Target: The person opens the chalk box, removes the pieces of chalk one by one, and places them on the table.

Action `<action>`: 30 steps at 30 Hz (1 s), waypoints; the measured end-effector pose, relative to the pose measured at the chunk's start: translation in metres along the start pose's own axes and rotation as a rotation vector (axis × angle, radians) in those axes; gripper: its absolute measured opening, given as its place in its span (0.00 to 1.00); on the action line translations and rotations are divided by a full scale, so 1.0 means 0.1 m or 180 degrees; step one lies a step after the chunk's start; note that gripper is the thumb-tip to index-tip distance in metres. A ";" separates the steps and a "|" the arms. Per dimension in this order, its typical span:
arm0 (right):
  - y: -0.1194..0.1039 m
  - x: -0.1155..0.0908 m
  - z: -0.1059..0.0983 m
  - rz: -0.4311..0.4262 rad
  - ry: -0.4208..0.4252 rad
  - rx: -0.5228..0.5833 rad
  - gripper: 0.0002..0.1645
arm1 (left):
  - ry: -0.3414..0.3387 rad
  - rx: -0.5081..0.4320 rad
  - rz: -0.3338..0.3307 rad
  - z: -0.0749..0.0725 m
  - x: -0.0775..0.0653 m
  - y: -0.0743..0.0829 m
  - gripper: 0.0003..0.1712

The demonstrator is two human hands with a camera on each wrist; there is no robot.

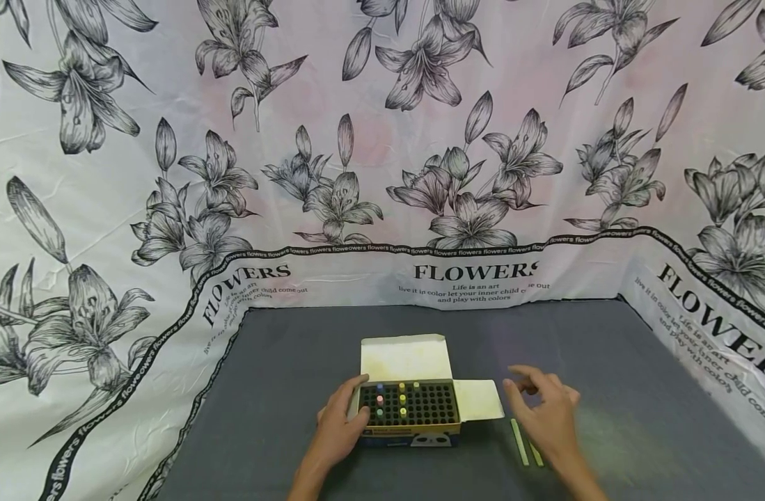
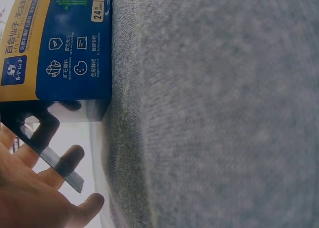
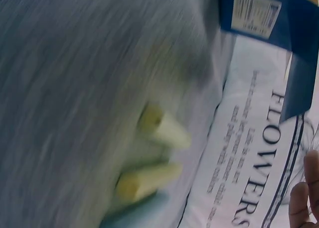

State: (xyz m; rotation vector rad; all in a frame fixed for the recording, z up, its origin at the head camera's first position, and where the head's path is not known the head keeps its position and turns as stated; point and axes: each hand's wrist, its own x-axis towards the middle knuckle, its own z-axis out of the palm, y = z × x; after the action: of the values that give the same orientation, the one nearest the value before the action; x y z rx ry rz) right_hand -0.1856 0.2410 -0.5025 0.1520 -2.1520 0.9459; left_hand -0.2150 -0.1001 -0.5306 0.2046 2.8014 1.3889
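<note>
A chalk box (image 1: 413,437) with a blue and yellow printed front stands with its lid raised, showing a black grid of holes. Several chalks sit upright in it, among them a pink chalk (image 1: 379,400) and a yellow chalk (image 1: 403,399). My left hand (image 1: 338,424) holds the box's left end, thumb at the front corner and index finger toward the back. Right of the box, my right hand (image 1: 548,410) hovers with thumb and index finger bent and apart, nothing visible between them. Below it lie a pale green chalk (image 1: 518,442) and a yellow-green chalk (image 1: 536,454).
A side flap (image 1: 479,400) of the box sticks out to the right. The grey table (image 1: 282,362) meets a white flower-printed sheet (image 1: 357,278) at the back and sides. In the right wrist view, a blurred bluish shape (image 3: 137,213) lies beside the chalks.
</note>
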 end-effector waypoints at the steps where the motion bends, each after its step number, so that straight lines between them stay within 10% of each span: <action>1: -0.03 0.00 0.03 -0.0050 0.0018 0.0050 0.15 | -0.0002 0.0003 -0.0002 0.00 0.00 0.00 0.30; 30: -0.45 -0.13 0.76 -0.0360 -0.0508 0.0047 0.15 | 0.0102 0.0038 0.0076 0.01 -0.02 -0.01 0.30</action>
State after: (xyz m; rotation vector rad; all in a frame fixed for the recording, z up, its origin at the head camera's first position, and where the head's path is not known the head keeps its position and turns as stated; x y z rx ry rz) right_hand -0.2049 0.1553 -0.5176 0.3636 -2.2556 0.9109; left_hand -0.2135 -0.1002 -0.5324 0.2189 2.8429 1.3932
